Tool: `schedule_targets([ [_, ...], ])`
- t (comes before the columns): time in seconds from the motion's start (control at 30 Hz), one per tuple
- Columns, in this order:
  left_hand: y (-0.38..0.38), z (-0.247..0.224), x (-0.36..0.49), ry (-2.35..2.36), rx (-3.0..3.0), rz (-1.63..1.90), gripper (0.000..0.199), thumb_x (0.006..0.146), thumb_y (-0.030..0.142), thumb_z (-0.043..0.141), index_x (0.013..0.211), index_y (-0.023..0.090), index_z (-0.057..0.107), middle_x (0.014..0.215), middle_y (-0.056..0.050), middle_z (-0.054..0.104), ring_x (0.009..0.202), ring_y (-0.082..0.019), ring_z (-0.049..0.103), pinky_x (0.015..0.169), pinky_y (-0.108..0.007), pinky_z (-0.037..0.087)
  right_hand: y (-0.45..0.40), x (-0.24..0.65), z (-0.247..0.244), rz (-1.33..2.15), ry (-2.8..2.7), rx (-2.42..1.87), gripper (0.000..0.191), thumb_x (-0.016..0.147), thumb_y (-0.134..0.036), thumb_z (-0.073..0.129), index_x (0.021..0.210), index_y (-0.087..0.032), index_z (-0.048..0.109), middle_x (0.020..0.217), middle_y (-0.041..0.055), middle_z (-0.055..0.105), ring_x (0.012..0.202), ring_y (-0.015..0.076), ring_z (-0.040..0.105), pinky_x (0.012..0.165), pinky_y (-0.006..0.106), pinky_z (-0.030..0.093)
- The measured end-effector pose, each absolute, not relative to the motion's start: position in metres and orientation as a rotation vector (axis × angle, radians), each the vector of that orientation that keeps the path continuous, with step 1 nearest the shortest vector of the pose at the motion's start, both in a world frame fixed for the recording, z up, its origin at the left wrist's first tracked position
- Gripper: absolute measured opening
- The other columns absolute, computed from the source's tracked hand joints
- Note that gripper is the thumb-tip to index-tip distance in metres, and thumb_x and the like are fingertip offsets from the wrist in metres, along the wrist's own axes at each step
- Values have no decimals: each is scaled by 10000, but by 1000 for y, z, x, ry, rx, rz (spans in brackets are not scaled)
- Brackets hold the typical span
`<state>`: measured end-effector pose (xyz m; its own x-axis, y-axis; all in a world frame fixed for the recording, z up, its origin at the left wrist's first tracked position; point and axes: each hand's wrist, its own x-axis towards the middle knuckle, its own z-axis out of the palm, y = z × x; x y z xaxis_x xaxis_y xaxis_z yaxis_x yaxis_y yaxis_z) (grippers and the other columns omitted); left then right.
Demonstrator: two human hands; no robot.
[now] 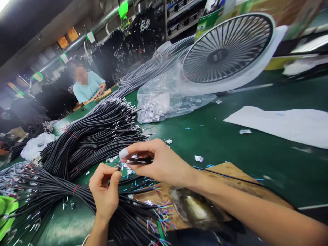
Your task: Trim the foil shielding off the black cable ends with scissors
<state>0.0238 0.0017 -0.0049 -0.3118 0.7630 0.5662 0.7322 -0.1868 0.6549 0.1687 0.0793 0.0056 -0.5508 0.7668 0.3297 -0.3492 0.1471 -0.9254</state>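
My left hand [105,188] is closed, its thumb and forefinger pinching the end of a black cable [119,167] with fine wires just showing at the tip. Right beside it, my right hand [159,160] grips dark, slender tweezers [139,160], their points close to that cable end. A white covering [123,153] wraps one fingertip of the right hand. Below the hands lies a bundle of black cables [125,215], with red, blue and white wire ends [164,213] fanned out. Behind the left hand are thicker tied bundles of black cables [84,136] with silvery ends.
A white fan [220,56] lies tilted at the back, beside a clear plastic bag [164,102] of scraps. Foil bits [199,158] and blue clippings dot the green table [205,136]. A worn wooden board [228,171] sits under my right forearm. Another person [88,83] sits farther back.
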Motion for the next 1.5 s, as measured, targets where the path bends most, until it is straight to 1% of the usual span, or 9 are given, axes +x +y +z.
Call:
schedule_targets([
  [0.23, 1, -11, 23, 1868, 1839, 1617, 201, 717, 160, 602, 532, 171, 523, 511, 30, 511, 475, -89, 447, 428, -186, 328, 78, 168, 2, 1213, -1689, -419, 189, 637, -79, 622, 797, -121, 715, 677, 13, 698, 593, 146, 646, 536, 212, 509],
  [0.47, 0, -24, 23, 1819, 1694, 1691, 149, 755, 191, 609, 614, 163, 569, 547, 38, 520, 503, -78, 460, 430, -161, 329, 74, 169, 0, 1042, -1768, -465, 345, 642, -59, 625, 982, -72, 680, 820, 54, 719, 652, 157, 675, 589, 212, 526],
  [0.73, 8, -20, 24, 1723, 1605, 1695, 175, 767, 234, 605, 613, 153, 583, 521, 45, 498, 459, -60, 439, 432, -151, 343, 79, 176, -1, 702, -1894, -421, 401, 636, 21, 521, 988, -89, 678, 743, 8, 706, 619, 114, 644, 599, 182, 482],
  [0.93, 13, -26, 14, 1805, 1659, 954, 287, 801, 341, 569, 590, 154, 620, 425, 42, 464, 378, -74, 409, 391, -187, 299, 93, 188, 7, 720, -1678, -576, 274, 652, -21, 571, 875, -125, 694, 752, -1, 697, 702, 138, 659, 663, 217, 507],
  [1.03, 23, -37, 16, 1897, 1924, 668, 68, 714, 251, 667, 725, 187, 687, 610, 9, 600, 541, -120, 523, 527, -227, 394, 95, 189, 7, 710, -1625, -568, 217, 711, -58, 570, 876, -129, 691, 755, -3, 691, 707, 134, 655, 665, 218, 498],
  [1.13, 31, -46, 22, 1832, 2137, 533, 110, 711, 145, 643, 792, 204, 689, 782, -18, 634, 717, -158, 578, 682, -274, 438, 94, 188, 7, 670, -1676, -541, 214, 802, -95, 527, 959, -94, 673, 757, 12, 680, 681, 115, 635, 634, 199, 472],
  [1.23, 31, -46, 25, 1771, 2141, 771, 96, 755, 116, 576, 744, 183, 644, 805, -24, 622, 773, -154, 576, 735, -271, 446, 93, 187, 8, 658, -1740, -535, 247, 876, -122, 457, 1031, -74, 644, 707, 9, 656, 632, 103, 604, 601, 191, 447],
  [1.33, 25, -35, 22, 1781, 1827, 1234, 51, 773, 203, 598, 808, 183, 629, 733, -2, 590, 674, -122, 551, 638, -225, 446, 91, 185, 7, 658, -1819, -543, 260, 889, -116, 439, 1063, -76, 628, 702, 14, 655, 603, 111, 587, 571, 204, 425],
  [1.5, 13, -20, 12, 1504, 1417, 1483, 361, 752, 312, 662, 1094, 215, 599, 641, 43, 444, 513, -64, 400, 467, -173, 358, 86, 176, 0, 744, -1962, -581, 278, 796, -24, 499, 983, -148, 662, 870, 28, 698, 751, 149, 635, 648, 226, 450],
])
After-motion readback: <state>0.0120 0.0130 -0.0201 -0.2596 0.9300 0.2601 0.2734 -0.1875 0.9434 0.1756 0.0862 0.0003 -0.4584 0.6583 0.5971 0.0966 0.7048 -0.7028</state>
